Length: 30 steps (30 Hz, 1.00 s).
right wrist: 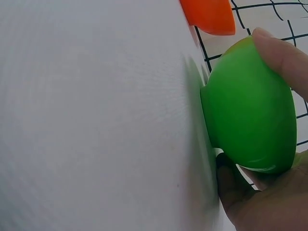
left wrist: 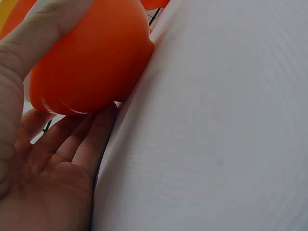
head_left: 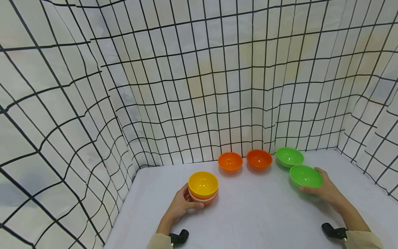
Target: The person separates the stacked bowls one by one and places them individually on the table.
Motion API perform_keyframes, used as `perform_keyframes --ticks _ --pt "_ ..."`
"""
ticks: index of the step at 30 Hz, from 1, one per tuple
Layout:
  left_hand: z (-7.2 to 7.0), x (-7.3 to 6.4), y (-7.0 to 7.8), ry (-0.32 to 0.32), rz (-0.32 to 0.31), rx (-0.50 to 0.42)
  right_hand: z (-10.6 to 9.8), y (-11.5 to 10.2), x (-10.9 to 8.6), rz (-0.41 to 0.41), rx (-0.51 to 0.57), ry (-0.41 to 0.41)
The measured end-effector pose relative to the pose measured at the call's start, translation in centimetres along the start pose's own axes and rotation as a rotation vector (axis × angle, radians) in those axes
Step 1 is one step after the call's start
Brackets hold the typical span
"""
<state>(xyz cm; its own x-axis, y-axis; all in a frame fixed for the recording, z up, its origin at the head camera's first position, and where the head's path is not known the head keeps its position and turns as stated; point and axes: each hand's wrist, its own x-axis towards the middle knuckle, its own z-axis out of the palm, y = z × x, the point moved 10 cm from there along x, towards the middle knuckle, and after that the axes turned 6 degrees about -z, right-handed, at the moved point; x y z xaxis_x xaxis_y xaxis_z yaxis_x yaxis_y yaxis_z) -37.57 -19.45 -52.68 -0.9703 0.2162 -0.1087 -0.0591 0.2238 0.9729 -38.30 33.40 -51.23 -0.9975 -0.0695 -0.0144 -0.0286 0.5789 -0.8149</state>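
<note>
Head: from above, I face forward and down over table (head_left: 248,218) to gridded wall (head_left: 186,93) | Left wrist: close, low along table, facing my left hand (head_left: 179,205), orange bowl (left wrist: 96,57) | Right wrist: equally close, facing my right hand (head_left: 327,189), green bowl (right wrist: 250,108) | Head view shares all four

Open lane across the desk (head_left: 253,211)
Free passage runs between the bowl stack (head_left: 203,186) and nearer green bowl (head_left: 305,176); two orange bowls (head_left: 230,162) obstruct the back.

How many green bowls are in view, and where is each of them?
2. The right hand holds one green bowl; the other green bowl stands behind it, slightly left. Another nested beneath the rear one could be hidden.
</note>
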Motion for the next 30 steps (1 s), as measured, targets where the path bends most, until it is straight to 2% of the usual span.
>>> perform_keyframes --ticks 23,26,30 --pt "0.1 0.0 -0.1 -0.005 -0.005 -0.006 -0.1 -0.1 0.0 0.010 -0.002 -0.014" --pt "0.1 0.0 0.0 -0.003 0.001 -0.003 -0.6 -0.3 -0.2 0.006 -0.044 0.005" --pt "0.1 -0.1 0.0 -0.001 0.006 -0.001 -1.6 -1.8 -0.5 -0.020 -0.129 0.068"
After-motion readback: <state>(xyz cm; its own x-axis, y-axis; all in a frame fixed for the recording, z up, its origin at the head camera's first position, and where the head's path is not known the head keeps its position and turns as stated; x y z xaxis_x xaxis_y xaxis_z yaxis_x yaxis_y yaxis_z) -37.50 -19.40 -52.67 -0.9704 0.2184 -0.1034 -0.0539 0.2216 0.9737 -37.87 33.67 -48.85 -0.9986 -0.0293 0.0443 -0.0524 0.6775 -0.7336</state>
